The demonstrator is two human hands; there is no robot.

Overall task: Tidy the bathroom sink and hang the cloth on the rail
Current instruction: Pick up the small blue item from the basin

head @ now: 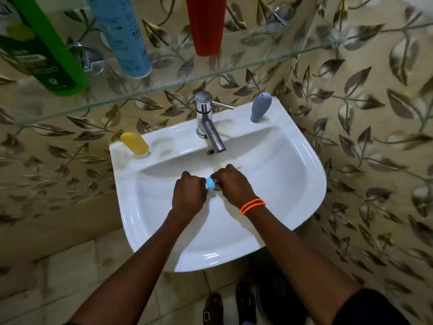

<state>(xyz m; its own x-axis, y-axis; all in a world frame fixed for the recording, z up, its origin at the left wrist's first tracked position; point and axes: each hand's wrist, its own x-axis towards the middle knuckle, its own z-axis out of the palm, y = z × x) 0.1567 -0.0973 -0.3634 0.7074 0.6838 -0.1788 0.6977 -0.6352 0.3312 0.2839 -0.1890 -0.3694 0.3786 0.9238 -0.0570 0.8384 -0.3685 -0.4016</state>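
Over the bowl of the white sink (293,174), my left hand (187,195) and my right hand (230,184) meet, both closed around a small light-blue object (210,183). Only its rounded blue end and a bit of white show between my fingers, so I cannot tell what it is. A chrome tap (207,120) stands at the back of the sink. No cloth and no rail are in view.
A yellow bottle (135,143) stands on the sink's back left corner, a grey-blue bottle (260,107) on the back right. Above, a glass shelf (257,64) carries a green bottle (44,48), a blue can (124,36) and a red bottle (206,24). Shoes (243,303) on the floor below.
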